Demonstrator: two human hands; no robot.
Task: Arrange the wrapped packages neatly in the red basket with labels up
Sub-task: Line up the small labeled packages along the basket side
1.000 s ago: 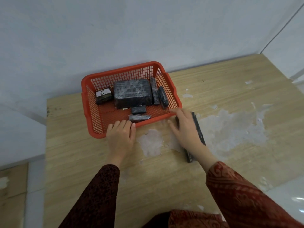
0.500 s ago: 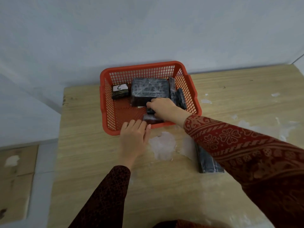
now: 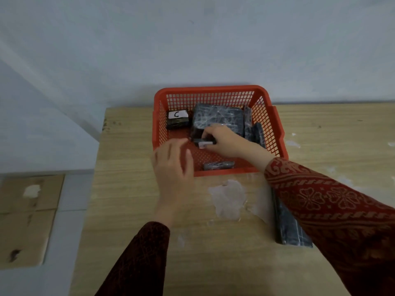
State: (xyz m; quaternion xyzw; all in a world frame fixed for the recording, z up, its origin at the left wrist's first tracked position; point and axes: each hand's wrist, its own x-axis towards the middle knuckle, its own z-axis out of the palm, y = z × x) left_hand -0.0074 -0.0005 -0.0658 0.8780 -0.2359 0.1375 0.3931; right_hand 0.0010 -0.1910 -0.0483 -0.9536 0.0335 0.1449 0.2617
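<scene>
The red basket (image 3: 277, 129) stands at the table's far edge against the wall. Inside, a small package with a white "C" label (image 3: 177, 119) lies at the back left, a large black wrapped package (image 3: 220, 116) in the middle, and two slim ones (image 3: 253, 131) on edge along the right wall. A small dark package (image 3: 218, 165) lies by the front wall. My right hand (image 3: 226, 142) is inside the basket, shut on a small black package (image 3: 203, 143) showing a white label edge. My left hand (image 3: 173, 165), blurred, hovers open over the front left corner. A long flat black package (image 3: 288, 229) lies on the table under my right forearm.
The wooden table (image 3: 132, 199) has pale scuffed patches (image 3: 228, 198) in front of the basket. Its left edge drops to a floor with cardboard sheets (image 3: 27, 214). A plain wall rises right behind the basket.
My right hand left the long package on the table, reached into the basket and lifted a small package. My left hand came off the front rim and rose. The view shifted left.
</scene>
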